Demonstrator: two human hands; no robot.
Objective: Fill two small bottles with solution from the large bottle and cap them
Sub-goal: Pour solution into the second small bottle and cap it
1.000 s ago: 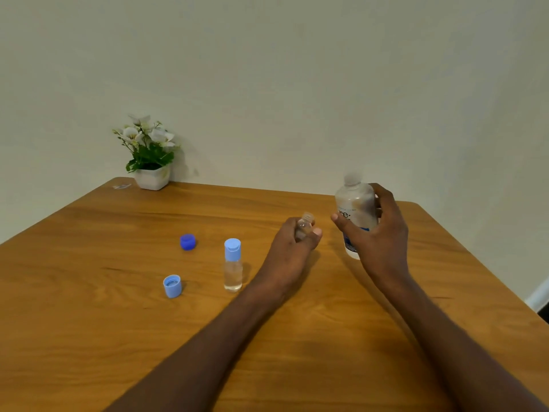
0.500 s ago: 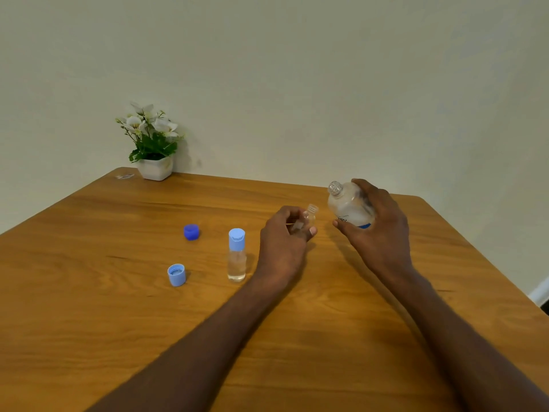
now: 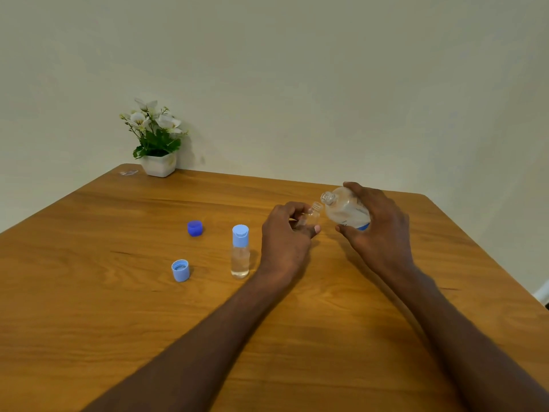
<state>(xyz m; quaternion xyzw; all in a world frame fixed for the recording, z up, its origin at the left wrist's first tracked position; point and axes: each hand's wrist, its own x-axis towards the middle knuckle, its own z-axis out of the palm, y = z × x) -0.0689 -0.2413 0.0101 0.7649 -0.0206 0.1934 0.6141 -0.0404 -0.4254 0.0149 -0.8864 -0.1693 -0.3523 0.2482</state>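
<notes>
My right hand [image 3: 377, 230] grips the large clear bottle [image 3: 344, 211], uncapped and tilted with its neck pointing left, just above the table. My left hand [image 3: 286, 236] holds a small open bottle [image 3: 312, 215] with its mouth right beside the large bottle's mouth; most of the small bottle is hidden by my fingers. A second small bottle [image 3: 240, 252] stands upright on the table with a light blue cap on and clear liquid inside. A light blue cap [image 3: 180, 270] lies open side up at the left. A dark blue cap [image 3: 195, 228] lies behind it.
The wooden table [image 3: 118, 322] ends at the wall behind and has a right edge near my right arm. A white pot of flowers [image 3: 157, 144] stands at the back left corner, with a small clear item [image 3: 128, 173] beside it.
My right hand lifted the large bottle off the table and tilted it leftward. My left hand raised the small bottle so the two mouths now nearly meet.
</notes>
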